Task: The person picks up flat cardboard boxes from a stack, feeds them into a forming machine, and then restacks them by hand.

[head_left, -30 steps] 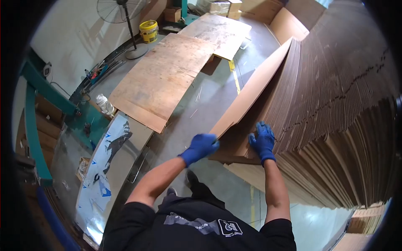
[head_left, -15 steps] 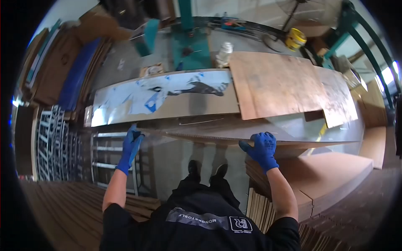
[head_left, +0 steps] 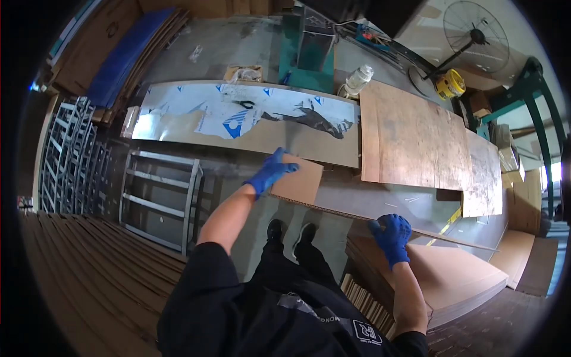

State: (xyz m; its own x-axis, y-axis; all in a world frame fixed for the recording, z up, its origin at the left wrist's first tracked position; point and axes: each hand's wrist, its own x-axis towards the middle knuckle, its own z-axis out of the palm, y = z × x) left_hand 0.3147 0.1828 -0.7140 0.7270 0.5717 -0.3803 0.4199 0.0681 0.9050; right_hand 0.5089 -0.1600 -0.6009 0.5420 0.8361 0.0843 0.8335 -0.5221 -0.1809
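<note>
The cardboard (head_left: 306,183) is held edge-up near the plywood (head_left: 410,137), one end pinched by the left hand (head_left: 271,172), its edge clasped by the right hand (head_left: 394,237). Both ends are best supported evenly, with light finger pressure (corrugated board is easily creased).

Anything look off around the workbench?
Yes. The white-and-blue film on the long bench top looks torn: its edge is ragged, exposing brown surface, with an irregular dark patch alongside. To its right, the blotchy plywood sheets lie out of line with each other. No obvious spill.
</note>
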